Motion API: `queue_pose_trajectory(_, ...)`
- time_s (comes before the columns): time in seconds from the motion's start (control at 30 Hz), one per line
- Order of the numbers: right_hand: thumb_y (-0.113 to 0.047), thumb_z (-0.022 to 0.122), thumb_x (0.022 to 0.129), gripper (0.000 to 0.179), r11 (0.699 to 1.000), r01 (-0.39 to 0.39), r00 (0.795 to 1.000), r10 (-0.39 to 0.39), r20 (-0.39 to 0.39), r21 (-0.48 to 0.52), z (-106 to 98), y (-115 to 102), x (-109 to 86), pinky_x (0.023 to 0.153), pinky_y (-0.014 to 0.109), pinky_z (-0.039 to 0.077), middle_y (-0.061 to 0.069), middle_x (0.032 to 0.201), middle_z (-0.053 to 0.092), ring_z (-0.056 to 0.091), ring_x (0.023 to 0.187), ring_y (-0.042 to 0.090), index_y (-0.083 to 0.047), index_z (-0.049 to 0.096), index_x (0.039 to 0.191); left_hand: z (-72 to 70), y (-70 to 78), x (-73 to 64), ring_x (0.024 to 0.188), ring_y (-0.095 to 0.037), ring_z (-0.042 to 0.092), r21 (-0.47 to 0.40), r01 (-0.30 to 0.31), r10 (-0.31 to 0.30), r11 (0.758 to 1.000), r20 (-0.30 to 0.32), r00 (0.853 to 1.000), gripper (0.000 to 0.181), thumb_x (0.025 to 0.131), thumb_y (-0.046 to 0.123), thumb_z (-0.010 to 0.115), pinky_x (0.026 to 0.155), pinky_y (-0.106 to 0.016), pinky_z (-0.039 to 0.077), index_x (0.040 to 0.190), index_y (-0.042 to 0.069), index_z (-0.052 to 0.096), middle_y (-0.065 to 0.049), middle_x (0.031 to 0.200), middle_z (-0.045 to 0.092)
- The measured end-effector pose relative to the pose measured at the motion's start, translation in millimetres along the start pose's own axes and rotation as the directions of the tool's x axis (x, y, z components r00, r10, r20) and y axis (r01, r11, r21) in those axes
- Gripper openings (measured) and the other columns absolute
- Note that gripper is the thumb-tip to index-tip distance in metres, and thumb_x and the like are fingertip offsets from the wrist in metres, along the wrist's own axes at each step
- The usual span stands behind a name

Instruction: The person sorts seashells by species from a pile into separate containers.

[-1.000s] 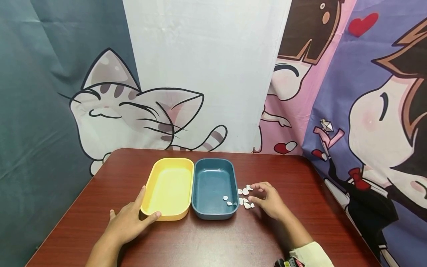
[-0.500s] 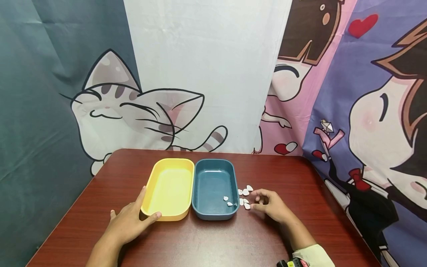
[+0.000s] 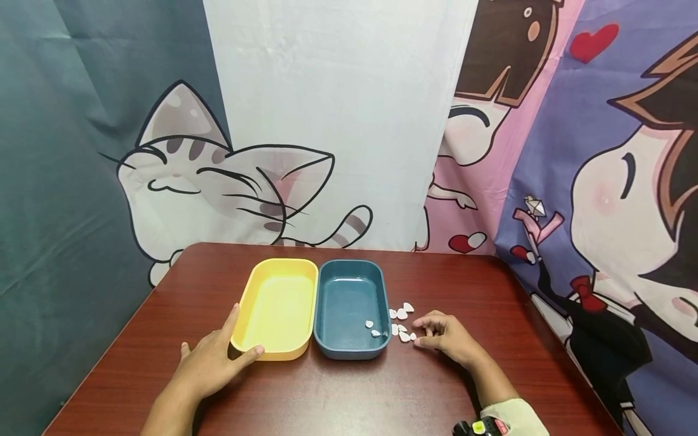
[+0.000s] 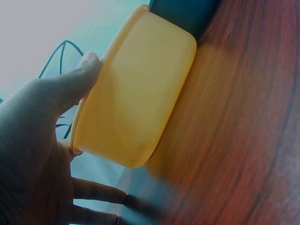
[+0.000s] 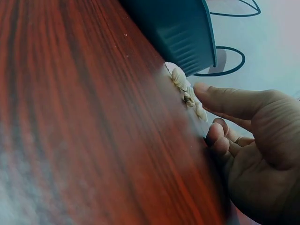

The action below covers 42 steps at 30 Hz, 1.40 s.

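Right hand (image 3: 449,342) eased back | white shells (image 3: 402,313) — just left of it

My 2 arms reach forward from the lower edge of the head view, well apart. My left forearm (image 3: 173,407) slants up and inward to my left hand (image 3: 209,366), back uppermost, with the thumb (image 4: 77,84) stretched toward my right and the index finger (image 3: 229,322) pointing away from me. In the left wrist view, 2 more fingers (image 4: 98,191) extend side by side, nearly straight. My right forearm (image 3: 492,380) slants inward to my right hand (image 3: 448,340), its thumb nearly straight and its index finger gently arched, the 2 tips apart, while other fingers (image 5: 216,136) curl toward the palm (image 5: 269,178)
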State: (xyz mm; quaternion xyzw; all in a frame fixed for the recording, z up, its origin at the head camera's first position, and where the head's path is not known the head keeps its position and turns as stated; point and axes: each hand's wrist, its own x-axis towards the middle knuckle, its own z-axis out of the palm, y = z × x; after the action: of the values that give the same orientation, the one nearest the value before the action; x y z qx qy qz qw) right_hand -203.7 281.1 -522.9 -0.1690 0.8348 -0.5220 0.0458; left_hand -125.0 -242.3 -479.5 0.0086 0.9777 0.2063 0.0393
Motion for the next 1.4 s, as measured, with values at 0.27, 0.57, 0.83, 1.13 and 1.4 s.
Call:
queue_pose_trajectory(0.27,-0.003,0.095,0.078,0.032,0.998,0.040,0.999,-0.041,-0.008,-0.039,1.0,0.0,-0.9,0.057,0.018,0.045,0.018,0.090,0.061,0.055,0.070,0.003,0.001,0.081,0.106,0.8,1.1,0.8,0.148,-0.061,0.049,-0.008,0.003,-0.003,1.000,0.009,1.000,0.120,0.095,0.087,0.055,0.108,-0.100,0.012,0.178,0.019,0.001,-0.033,0.165,0.049)
queue_pose_trajectory(0.57,0.000,0.096,0.075,0.027,0.984,0.135,0.988,-0.142,-0.057,-0.113,8.6,0.8,-0.2,0.062,0.020,0.045,0.016,0.084,0.063,0.055,0.073,0.002,-0.001,0.082,0.099,0.5,0.3,0.4,0.148,-0.059,0.050,-0.009,-0.001,0.001,1.000,0.000,1.000,0.119,0.095,0.086,0.055,0.107,-0.099,0.014,0.178,0.018,0.004,-0.032,0.164,0.049)
queue_pose_trajectory(0.83,0.002,0.092,0.080,0.019,0.990,0.092,0.994,-0.098,-0.054,-0.109,10.6,-0.4,-1.1,0.062,0.019,0.044,0.013,0.092,0.063,0.053,0.073,0.002,-0.002,0.081,0.095,-0.2,0.5,1.3,0.148,-0.059,0.051,-0.008,-0.002,0.002,1.000,0.002,1.000,0.119,0.095,0.086,0.055,0.107,-0.100,0.013,0.178,0.018,0.003,-0.032,0.163,0.050)
queue_pose_trajectory(1.13,0.002,0.088,0.083,0.015,0.988,0.048,0.997,-0.055,-0.045,-0.147,11.2,1.4,-0.5,0.064,0.019,0.045,0.009,0.095,0.063,0.054,0.073,0.002,-0.008,0.081,0.093,0.4,0.0,1.0,0.148,-0.058,0.050,-0.009,0.008,-0.008,1.000,0.018,1.000,0.119,0.096,0.086,0.055,0.108,-0.099,0.012,0.178,0.018,0.002,-0.032,0.164,0.050)
queue_pose_trajectory(1.4,0.003,0.085,0.087,0.011,0.997,0.027,0.997,-0.031,-0.064,-0.072,8.8,0.0,0.3,0.057,0.019,0.047,0.016,0.098,0.062,0.056,0.066,0.002,-0.002,0.080,0.096,0.4,-0.3,0.2,0.149,-0.056,0.051,-0.010,0.006,-0.005,1.000,0.015,1.000,0.118,0.096,0.086,0.054,0.108,-0.099,0.012,0.178,0.019,0.001,-0.031,0.163,0.051)
